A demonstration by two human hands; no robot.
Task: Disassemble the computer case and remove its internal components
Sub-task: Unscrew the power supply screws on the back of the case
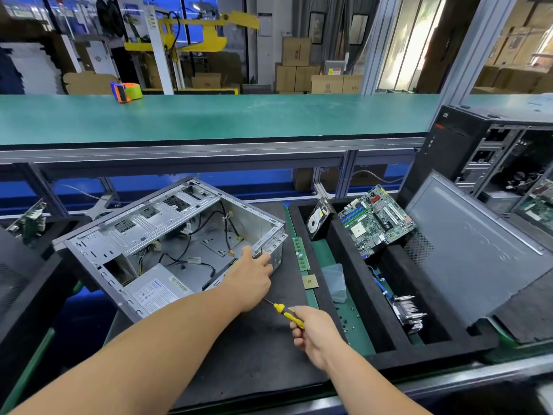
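The open computer case [167, 235] lies on the black mat [254, 348], its power supply [158, 290] and cables inside. The left hand [250, 275] grips its rear corner; the right hand [314, 330] holds a yellow screwdriver [287, 314]. The foam tray [353, 265] holds a hard drive [318, 218], motherboard [375, 220] and heatsink [408, 313].

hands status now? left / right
Left hand: grips the rear edge of the computer case.
Right hand: holds the yellow screwdriver.
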